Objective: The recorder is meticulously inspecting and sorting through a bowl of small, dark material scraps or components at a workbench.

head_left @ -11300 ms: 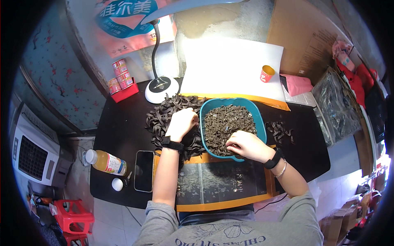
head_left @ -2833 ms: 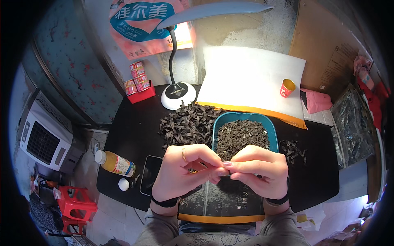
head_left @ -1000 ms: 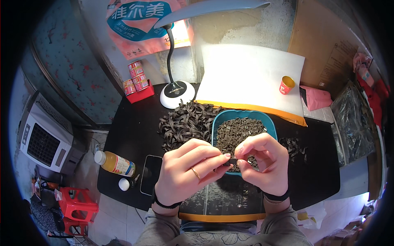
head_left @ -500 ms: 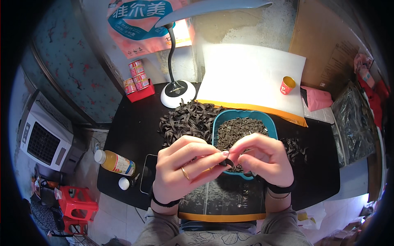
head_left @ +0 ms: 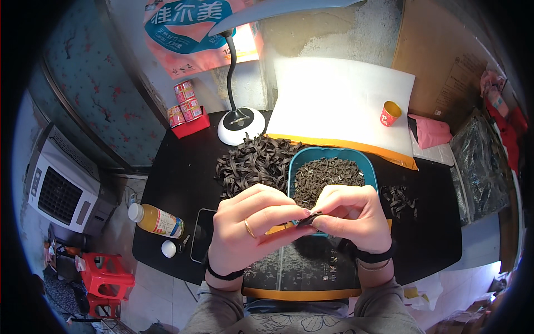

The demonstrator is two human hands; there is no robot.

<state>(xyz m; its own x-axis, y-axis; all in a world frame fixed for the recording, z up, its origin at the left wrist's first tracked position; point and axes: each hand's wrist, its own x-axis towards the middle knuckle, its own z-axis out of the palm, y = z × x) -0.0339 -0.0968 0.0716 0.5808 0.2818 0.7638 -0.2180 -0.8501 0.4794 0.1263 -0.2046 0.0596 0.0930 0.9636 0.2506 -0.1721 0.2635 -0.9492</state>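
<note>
Above the near edge of a teal basin (head_left: pixel 370 172), my two hands meet at the fingertips. A small black strip (head_left: pixel 306 221) is pinched in my left hand (head_left: pixel 240 231), between thumb and forefinger. My right hand (head_left: pixel 359 214) has its thumb and forefinger closed on the same strip's right end. Small dark cut pieces (head_left: pixel 328 173) fill the basin, partly hidden by my hands. To the left of it lies a heap of longer dark strips (head_left: pixel 258 164). Beneath my wrists is a dark, dusty sheet (head_left: pixel 300 273) with an orange edge.
More small dark pieces (head_left: pixel 398 201) lie right of the basin. On the left are a phone (head_left: pixel 201 236), a juice bottle (head_left: pixel 156 220) and a white cap (head_left: pixel 168 249). Behind stand a desk lamp (head_left: pixel 241 126), a red box of cans (head_left: pixel 190 123) and a red cup (head_left: pixel 390 113).
My right hand has shifted slightly left and down, and its thumb has closed from a raised, curled position onto the black strip. My left hand has stayed nearly in place.
</note>
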